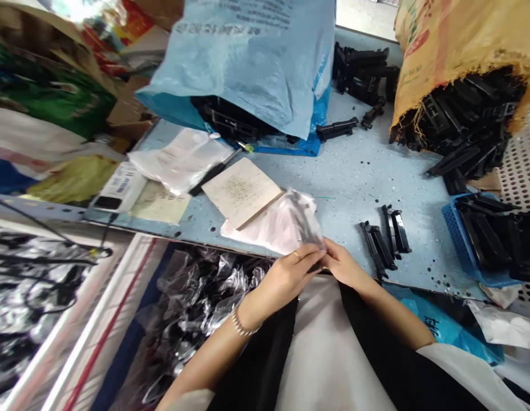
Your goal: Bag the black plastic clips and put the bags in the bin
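Observation:
Near the table's front edge, my left hand (292, 273) and my right hand (342, 264) meet, with closed fingers on the near end of a clear plastic bag (305, 220). Something dark shows blurred inside the bag. Under it lies a stack of pinkish clear bags (260, 235), partly beneath a square tan board (243, 191). To the right of my right hand, black plastic parts (385, 240) lie in two small groups on the speckled blue table (333, 177).
A large blue sack (247, 63) and an orange sack (444, 40) hold black parts at the back. A blue basket (459, 240) of parts stands right. Clear bags (183, 157) and a white box (121, 185) lie left. Bagged items (205, 291) fill the space below the edge.

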{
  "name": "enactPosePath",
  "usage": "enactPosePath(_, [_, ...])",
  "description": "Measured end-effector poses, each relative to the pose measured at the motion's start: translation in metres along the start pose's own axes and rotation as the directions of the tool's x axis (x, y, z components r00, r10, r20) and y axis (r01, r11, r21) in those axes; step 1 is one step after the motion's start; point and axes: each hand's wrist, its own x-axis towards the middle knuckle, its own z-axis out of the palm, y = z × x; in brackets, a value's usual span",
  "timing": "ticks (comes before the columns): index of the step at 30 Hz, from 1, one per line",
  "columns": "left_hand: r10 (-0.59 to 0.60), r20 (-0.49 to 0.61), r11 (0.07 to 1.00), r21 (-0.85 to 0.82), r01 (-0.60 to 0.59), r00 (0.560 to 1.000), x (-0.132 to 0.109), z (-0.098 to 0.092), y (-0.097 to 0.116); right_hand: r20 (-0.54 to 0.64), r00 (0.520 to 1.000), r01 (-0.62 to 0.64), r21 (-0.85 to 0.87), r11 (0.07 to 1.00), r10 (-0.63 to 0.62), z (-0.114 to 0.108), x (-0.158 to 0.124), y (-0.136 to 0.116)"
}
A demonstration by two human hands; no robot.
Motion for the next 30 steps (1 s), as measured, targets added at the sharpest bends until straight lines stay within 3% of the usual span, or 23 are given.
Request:
enactPosePath(2, [-0.099, -0.050, 0.992, 0.067, 0.103, 0.994, -0.021, -0.026, 0.001, 0.110, 0.994, 0.018, -0.170, 0.985, 0.001, -0.012, -0.017, -0.020])
enactPosePath(4, [-0.234, -0.056, 0.958, 0.156, 0.240, 0.971, -0.060, -0.057, -0.012, 0.008, 1.000, 0.005, -0.442, 0.897, -0.001, -0.034, -0.035, -0.039])
enactPosePath(5, [-0.306, -0.047, 0.927, 0.211, 0.309, 0.951, -0.083, -0.071, -0.025, -0.109, 0.994, -0.051, -0.618, 0.785, -0.021, -0.048, -0.045, -0.046])
enactPosePath(7, [-0.445, -0.033, 0.845, 0.317, 0.431, 0.895, -0.130, -0.093, -0.057, -0.330, 0.942, -0.275, -0.863, 0.423, -0.061, -0.075, -0.063, -0.054])
enactPosePath(9, [-0.569, -0.123, 0.721, 0.400, 0.565, 0.813, -0.162, -0.101, -0.088, -0.454, 0.889, -0.452, -0.890, 0.058, -0.049, -0.096, -0.076, -0.051])
enactPosePath(10, [-0.612, -0.156, 0.673, 0.414, 0.613, 0.776, -0.168, -0.100, -0.099, -0.472, 0.881, -0.473, -0.878, -0.070, -0.032, -0.102, -0.078, -0.046])
enactPosePath(11, [-0.642, -0.182, 0.641, 0.407, 0.651, 0.745, -0.166, -0.095, -0.106, -0.465, 0.885, -0.462, -0.874, -0.152, -0.020, -0.104, -0.079, -0.040])
enactPosePath(13, [-0.651, -0.197, 0.656, 0.342, 0.673, 0.733, -0.138, -0.075, -0.107, -0.408, 0.912, -0.405, -0.891, -0.203, -0.029, -0.102, -0.076, -0.027])
enactPosePath(17, [-0.452, -0.264, 0.828, 0.231, 0.511, 0.852, -0.036, -0.015, -0.086, -0.326, 0.943, -0.331, -0.938, -0.100, -0.066, -0.091, -0.065, -0.013])
enactPosePath(20, [-0.393, -0.251, 0.824, 0.330, 0.460, 0.885, 0.019, 0.017, -0.082, -0.328, 0.945, -0.328, -0.945, -0.007, -0.002, -0.095, -0.067, -0.012])
enactPosePath(23, [-0.489, -0.147, 0.812, 0.283, 0.510, 0.860, 0.035, 0.018, -0.095, -0.341, 0.939, -0.343, -0.927, 0.153, 0.041, -0.106, -0.070, -0.011])
enactPosePath(24, [-0.519, -0.108, 0.823, 0.205, 0.530, 0.848, 0.035, 0.014, -0.101, -0.337, 0.941, -0.334, -0.906, 0.258, 0.037, -0.108, -0.068, -0.010])
enactPosePath(26, [-0.586, -0.054, 0.810, 0.012, 0.587, 0.809, 0.032, 0.002, -0.111, -0.323, 0.946, -0.289, -0.781, 0.554, 0.038, -0.106, -0.058, -0.008])
enactPosePath(28, [-0.665, -0.021, 0.740, -0.159, 0.654, 0.747, 0.029, -0.007, -0.116, -0.299, 0.950, -0.228, -0.488, 0.843, 0.084, -0.097, -0.040, -0.006])
enactPosePath(30, [-0.716, 0.026, 0.664, -0.285, 0.692, 0.698, 0.028, -0.011, -0.117, -0.247, 0.959, -0.175, -0.126, 0.977, 0.140, -0.083, -0.020, -0.007])
